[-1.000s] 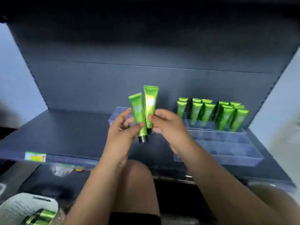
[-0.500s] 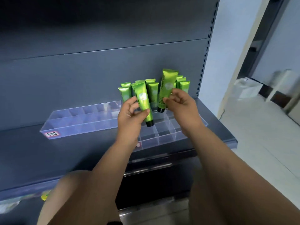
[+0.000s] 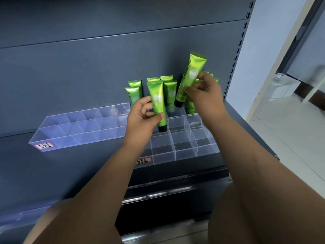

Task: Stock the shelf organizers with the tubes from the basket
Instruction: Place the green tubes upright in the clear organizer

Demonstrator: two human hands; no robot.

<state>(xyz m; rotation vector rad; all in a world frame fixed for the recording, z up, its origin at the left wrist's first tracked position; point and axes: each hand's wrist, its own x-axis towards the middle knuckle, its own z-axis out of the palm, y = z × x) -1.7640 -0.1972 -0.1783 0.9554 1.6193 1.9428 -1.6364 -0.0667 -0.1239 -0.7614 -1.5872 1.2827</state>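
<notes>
Pinching 1 glossy green plastic tube with a black cap (image 3: 158,101) between thumb and fingertips, your left hand (image 3: 142,118) holds it almost upright, cap pointing down. Just below that grip, the cap hangs over the cells of the clear plastic divided organizer (image 3: 184,152); whether it touches a divider cannot be told.

Your right hand (image 3: 205,95) grips a 2nd matching green tube (image 3: 190,76) around its middle. It is tilted, with the crimped end up and to the right of your fingers and the black cap down and to their left, over the organizer's back cells.

Behind both grips, a cluster of standing green tubes (image 3: 134,92) sits cap-down in the rear cells against the dark grey back panel (image 3: 88,67). Several are partly hidden by your right hand.

Left of your left hand, a 2nd clear divided organizer (image 3: 79,131) rests on the dark grey shelf (image 3: 70,169), with a red-bordered label (image 3: 44,145) on its front edge. Another such label (image 3: 144,161) shows just beside your left forearm.
</notes>
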